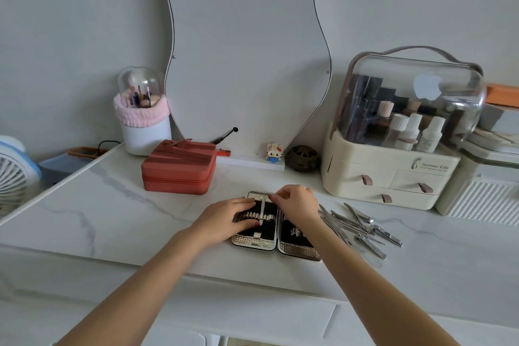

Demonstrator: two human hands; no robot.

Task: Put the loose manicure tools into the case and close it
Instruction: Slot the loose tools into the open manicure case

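1. Here, under both hands, I see the manicure case lying open flat on the marble counter, its two black-lined halves side by side.
2. One slim metal tool stands across the elastic loops of the left half, its top end at my right fingertips.
3. My right hand pinches the top of that tool between thumb and fingers, above the far edge of the case.
4. My left hand lies on the left half with fingers nearly straight, pressing on the lining just beside the tool; it grips nothing that I can see.
5. Just to the right of my right wrist, the loose manicure tools lie in a heap on the counter, touching and crossing each other, beside the case.
6. Beyond my left hand sits a closed red zip box.
7. Beyond my right hand stands a cream cosmetics organiser with a clear dome lid and bottles inside.
8. Straight ahead of both hands a wavy mirror leans at the wall, with a brush holder to its left.
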